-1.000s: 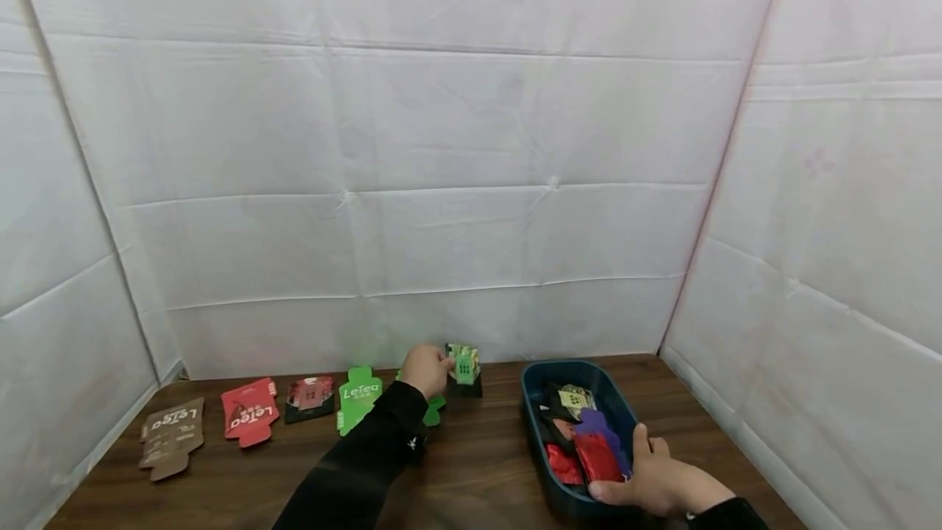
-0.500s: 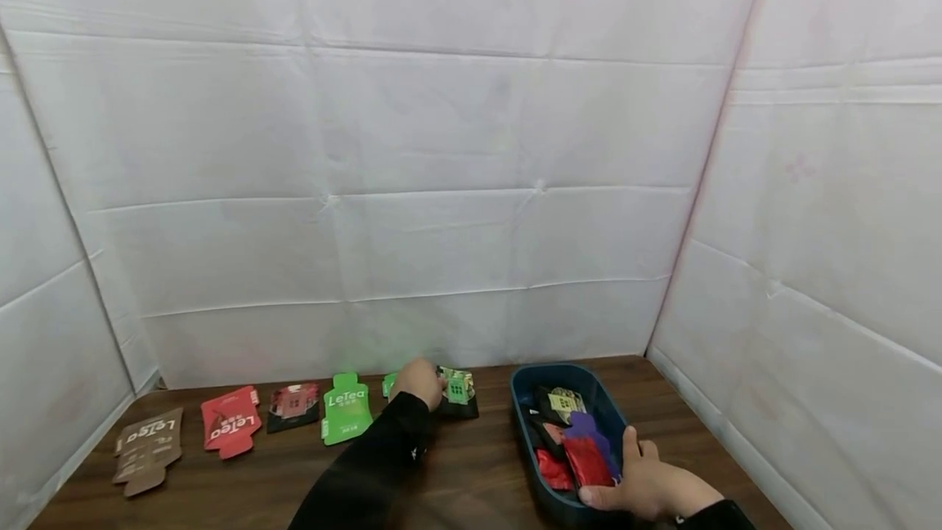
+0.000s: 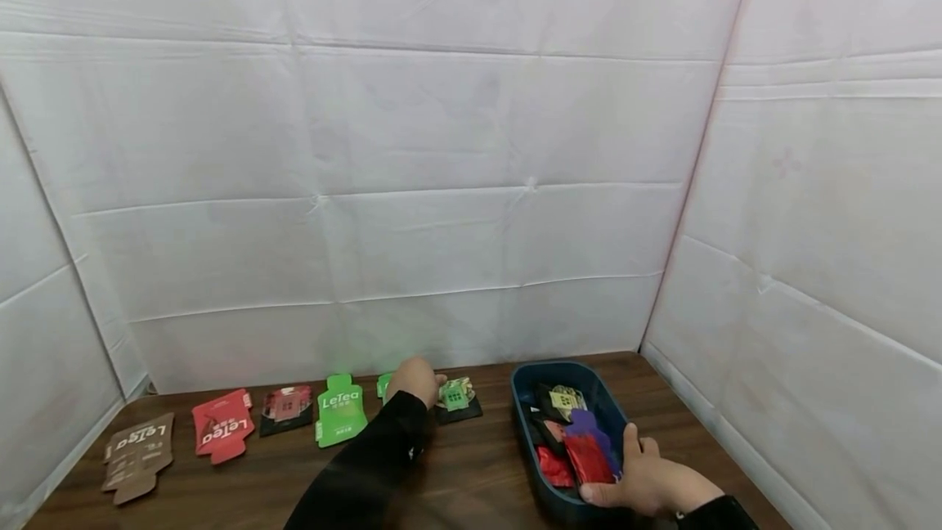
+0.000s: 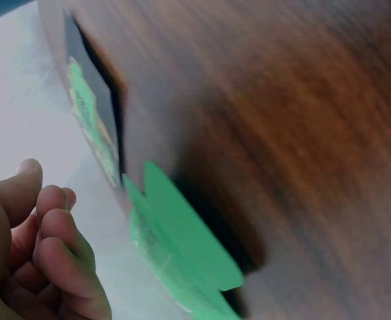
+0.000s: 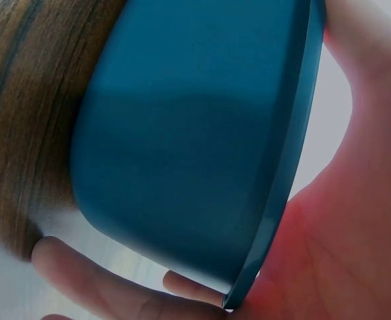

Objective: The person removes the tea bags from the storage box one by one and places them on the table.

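White fabric sheets (image 3: 397,129), creased in a grid, wall in a dark wood-grain tabletop (image 3: 486,452). A deep blue tub (image 5: 189,140), smooth w/ rounded corners & thin rim, sits at R. Its near end, w/ the R hand (image 3: 651,477) gripping the corner, thumb at the rim, fingers along the outer wall; some fingers are cut off in the R wrist view.

L hand (image 3: 414,383), fingers loosely curled, thumb free, has hold of nothing, just beside a flat black-and-green packet (image 3: 458,397) lying on the tabletop betw. hand & tub.

Further L, flat cut-out cards w/ tabs: brown card (image 3: 140,455), red card (image 3: 223,425), bright green card (image 3: 341,411). A black-and-red packet (image 3: 287,409) lies betw. red & green. A 2nd green card (image 3: 383,384) is mostly hidden by the L hand in the head view.

In the tub: shiny, crinkled red packets (image 3: 589,458), a purple piece (image 3: 585,428), a black packet w/ yellow label (image 3: 565,399); overlaps hide the rest. Small print illegible.
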Demonstrator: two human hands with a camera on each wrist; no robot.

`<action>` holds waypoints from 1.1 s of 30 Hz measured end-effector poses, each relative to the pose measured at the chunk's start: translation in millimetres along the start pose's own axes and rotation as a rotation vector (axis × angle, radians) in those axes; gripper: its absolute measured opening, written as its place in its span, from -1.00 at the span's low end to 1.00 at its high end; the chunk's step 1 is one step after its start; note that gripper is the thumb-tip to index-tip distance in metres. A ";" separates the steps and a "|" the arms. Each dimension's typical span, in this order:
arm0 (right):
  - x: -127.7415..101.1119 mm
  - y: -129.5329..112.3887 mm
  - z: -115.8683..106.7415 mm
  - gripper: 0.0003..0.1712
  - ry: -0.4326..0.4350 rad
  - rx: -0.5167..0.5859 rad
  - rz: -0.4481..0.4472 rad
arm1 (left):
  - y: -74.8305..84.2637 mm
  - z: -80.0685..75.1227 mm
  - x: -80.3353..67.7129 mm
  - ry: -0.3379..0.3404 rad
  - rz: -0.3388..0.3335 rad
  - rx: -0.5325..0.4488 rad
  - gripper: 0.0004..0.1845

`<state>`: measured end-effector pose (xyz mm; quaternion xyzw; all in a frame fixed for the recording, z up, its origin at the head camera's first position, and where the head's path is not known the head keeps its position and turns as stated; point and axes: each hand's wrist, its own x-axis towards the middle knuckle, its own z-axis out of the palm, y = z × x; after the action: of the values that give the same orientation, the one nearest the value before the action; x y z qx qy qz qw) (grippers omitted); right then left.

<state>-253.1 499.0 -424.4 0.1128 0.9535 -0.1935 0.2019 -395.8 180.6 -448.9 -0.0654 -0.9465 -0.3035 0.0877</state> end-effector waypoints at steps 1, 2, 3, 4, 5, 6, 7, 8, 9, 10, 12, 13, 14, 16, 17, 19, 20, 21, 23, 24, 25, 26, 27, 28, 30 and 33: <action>0.3 0.4 -0.4 0.68 -0.002 0.002 0.002 | 1.7 -1.3 -0.1 0.002 0.012 0.006 -0.44; 0.9 0.9 -0.8 0.68 -0.003 -0.003 -0.001 | 3.5 -2.6 -0.4 0.004 0.026 0.010 -0.44; 1.2 1.0 -1.4 0.69 -0.003 -0.004 0.003 | 5.4 -3.9 -0.4 0.005 0.038 0.016 -0.44; 1.4 0.9 -2.1 0.70 -0.003 -0.007 0.007 | 7.3 -5.0 -0.1 0.007 0.046 0.023 -0.44; 1.9 0.8 -2.6 0.70 -0.003 -0.007 0.011 | 9.6 -6.0 -0.1 0.009 0.052 0.022 -0.43; 2.1 0.7 -3.1 0.69 -0.004 -0.007 0.011 | 11.6 -6.3 0.5 0.015 0.065 0.027 -0.43; 2.3 0.7 -3.5 0.69 -0.005 -0.005 0.012 | 14.2 -6.4 1.0 0.022 0.078 0.033 -0.41; 2.2 0.7 -3.8 0.68 -0.004 -0.003 0.010 | 17.4 -6.4 1.2 0.033 0.097 0.052 -0.40; 2.1 0.8 -4.1 0.68 -0.005 0.000 0.008 | 21.7 -6.4 1.6 0.043 0.122 0.073 -0.40; 1.9 1.0 -4.5 0.67 -0.003 -0.001 0.003 | 27.1 -6.3 1.5 0.052 0.156 0.094 -0.41; 1.6 2.0 -5.0 0.65 0.002 -0.003 -0.008 | 40.6 -4.6 0.7 0.088 0.256 0.150 -0.48; 1.7 2.5 -5.4 0.64 0.005 -0.006 -0.012 | 48.5 -3.0 -0.7 0.100 0.309 0.181 -0.56; 1.5 3.0 -5.6 0.63 0.008 -0.007 -0.018 | 56.6 -0.2 -2.3 0.113 0.381 0.215 -0.67; 2.3 5.3 -5.4 0.64 0.016 -0.012 -0.032 | 74.0 5.2 -6.9 0.105 0.545 0.285 -0.82; 2.3 6.3 -5.2 0.63 0.019 -0.012 -0.042 | 83.5 7.0 -11.1 0.094 0.629 0.333 -0.75; 0.6 6.8 -4.7 0.62 0.024 -0.010 -0.059 | 102.1 10.7 -21.7 0.039 0.783 0.432 -0.51; -0.7 6.8 -4.4 0.62 0.023 -0.007 -0.067 | 110.9 12.3 -26.8 0.000 0.855 0.476 -0.42; -1.2 7.0 -4.0 0.62 0.020 -0.004 -0.073 | 119.6 13.3 -32.1 -0.046 0.908 0.518 -0.35; -2.3 6.5 -3.7 0.61 0.009 0.001 -0.085 | 135.4 17.0 -42.2 -0.135 0.967 0.593 -0.25; -2.7 5.9 -3.7 0.62 0.000 0.011 -0.077 | 141.3 20.7 -45.8 -0.178 0.978 0.626 -0.20; -1.5 6.4 -3.4 0.62 -0.008 0.020 -0.078 | 146.4 24.5 -48.1 -0.223 0.981 0.650 -0.17; -0.8 6.7 -3.1 0.63 -0.013 0.022 -0.079 | 151.0 28.5 -50.5 -0.258 0.981 0.684 -0.14; 0.0 6.8 -2.8 0.63 -0.016 0.024 -0.082 | 154.9 32.6 -52.7 -0.287 0.976 0.711 -0.12; 0.6 7.3 -2.4 0.63 -0.017 0.023 -0.086 | 158.3 37.0 -54.6 -0.311 0.970 0.736 -0.09; 0.2 6.8 -1.9 0.65 -0.016 0.025 -0.082 | 163.0 45.5 -57.4 -0.351 0.962 0.784 -0.10; 0.2 6.2 -1.8 0.66 -0.015 0.024 -0.082 | 166.4 57.9 -59.7 -0.399 0.957 0.812 -0.19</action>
<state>-252.0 505.3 -425.0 0.0744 0.9534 -0.2137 0.1997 -315.4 344.7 -413.8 -0.4956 -0.8504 0.1682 0.0536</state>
